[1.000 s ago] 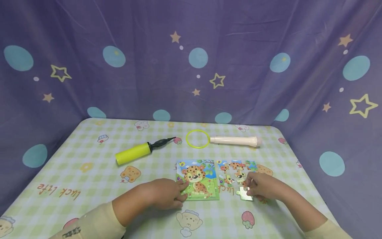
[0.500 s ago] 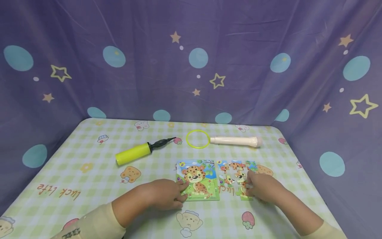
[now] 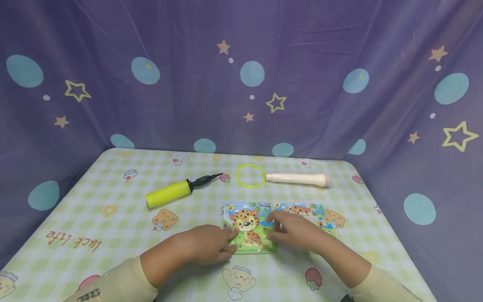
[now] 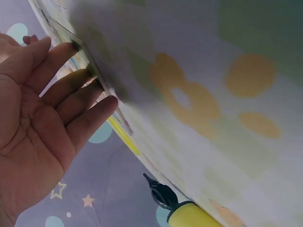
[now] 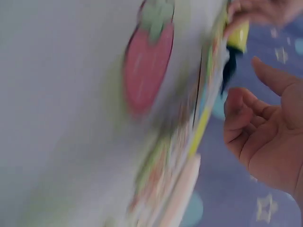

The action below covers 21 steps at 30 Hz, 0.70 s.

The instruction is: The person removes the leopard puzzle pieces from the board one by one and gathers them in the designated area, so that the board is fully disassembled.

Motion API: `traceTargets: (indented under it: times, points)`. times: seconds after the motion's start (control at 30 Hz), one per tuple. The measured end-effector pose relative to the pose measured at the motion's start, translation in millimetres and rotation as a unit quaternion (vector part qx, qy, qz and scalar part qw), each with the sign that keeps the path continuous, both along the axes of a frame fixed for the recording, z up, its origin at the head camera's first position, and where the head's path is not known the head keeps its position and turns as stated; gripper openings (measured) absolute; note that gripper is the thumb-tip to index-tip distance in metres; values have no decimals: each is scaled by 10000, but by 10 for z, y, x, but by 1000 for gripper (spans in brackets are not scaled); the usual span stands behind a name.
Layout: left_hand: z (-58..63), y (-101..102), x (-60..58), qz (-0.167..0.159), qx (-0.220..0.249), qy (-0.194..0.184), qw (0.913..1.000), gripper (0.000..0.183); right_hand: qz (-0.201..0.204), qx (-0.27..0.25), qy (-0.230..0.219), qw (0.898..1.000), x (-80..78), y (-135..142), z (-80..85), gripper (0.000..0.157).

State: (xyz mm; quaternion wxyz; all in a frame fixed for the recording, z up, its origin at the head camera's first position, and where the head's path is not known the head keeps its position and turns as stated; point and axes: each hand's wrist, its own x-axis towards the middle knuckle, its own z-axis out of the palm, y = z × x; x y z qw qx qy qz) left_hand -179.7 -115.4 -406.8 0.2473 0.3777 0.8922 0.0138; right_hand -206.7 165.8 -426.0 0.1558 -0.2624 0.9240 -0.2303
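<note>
A leopard jigsaw puzzle board (image 3: 247, 230) lies flat near the front of the table. My left hand (image 3: 207, 245) rests its fingertips on the board's left edge. In the left wrist view, the fingers of that hand (image 4: 42, 113) are fairly straight and touch the rim. Over the board's right edge hovers my right hand (image 3: 298, 230). The right wrist view shows this hand (image 5: 270, 123) with thumb and fingers apart, the fingers loosely bent and nothing between them. Several loose puzzle pieces (image 3: 299, 209) lie right of the board, partly hidden by the right hand and forearm.
Behind the board lie a yellow hand pump (image 3: 170, 194) with a black nozzle, a yellow-green ring (image 3: 237, 176) and a pale stick-shaped handle (image 3: 296, 178). A checked cloth covers the table (image 3: 124, 235). A purple curtain (image 3: 188, 92) stands behind it.
My right hand has left the loose piece, which went from silver side up to picture side up, and has moved left to the board. The left hand has stayed in place.
</note>
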Motion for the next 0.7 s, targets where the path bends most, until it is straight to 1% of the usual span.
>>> traceTargets:
  times: [0.07, 0.2, 0.27, 0.37, 0.47, 0.53, 0.6, 0.7]
  points:
    - [0, -5, 1, 50, 109, 41, 9999, 36, 245, 15, 17, 9997, 1, -200, -58, 44]
    - [-12, -15, -1, 10, 243, 39, 9997, 35, 616, 421, 200, 9970, 27, -512, -171, 47]
    - [-25, -20, 0, -15, 295, 36, 9996, 35, 675, 536, 300, 9958, 37, -610, -196, 45]
    - [-52, -33, -1, -49, 368, 24, 9993, 35, 684, 572, 439, 9951, 38, -699, -197, 35]
    - [-75, -53, -17, -75, 499, -18, 9987, 34, 660, 550, 398, 9955, 32, -735, -191, 28]
    - [-84, -70, -41, -4, 650, 6, 9979, 33, 660, 509, 275, 9961, 20, -746, -190, 28]
    - [-88, -87, -69, 125, 759, 206, 9968, 35, 638, 471, 114, 9968, 1, -754, -196, 29]
    - [-79, -98, -109, 468, 679, 532, 9952, 49, 626, 440, -33, 9971, -28, -760, -211, 32]
